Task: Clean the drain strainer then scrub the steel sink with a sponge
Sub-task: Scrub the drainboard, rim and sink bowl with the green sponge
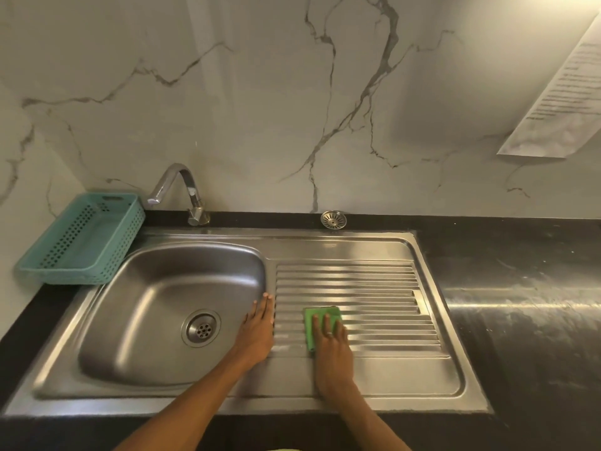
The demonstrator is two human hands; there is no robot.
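1. Teal basket [81, 242] sits far left on the black worktop [520, 271], beside the steel sink [169, 320]; tap [182, 190] behind the basin.
2. Left hand [258, 330] lies flat on the ridge between basin and drainboard, fingers straight, grip released, holding nothing.
3. Right hand [331, 343] presses the green sponge [312, 323] onto the ribbed drainboard, fingers straight on top of it.
4. Drain strainer [333, 219] lies on the worktop behind the drainboard, against the wall.
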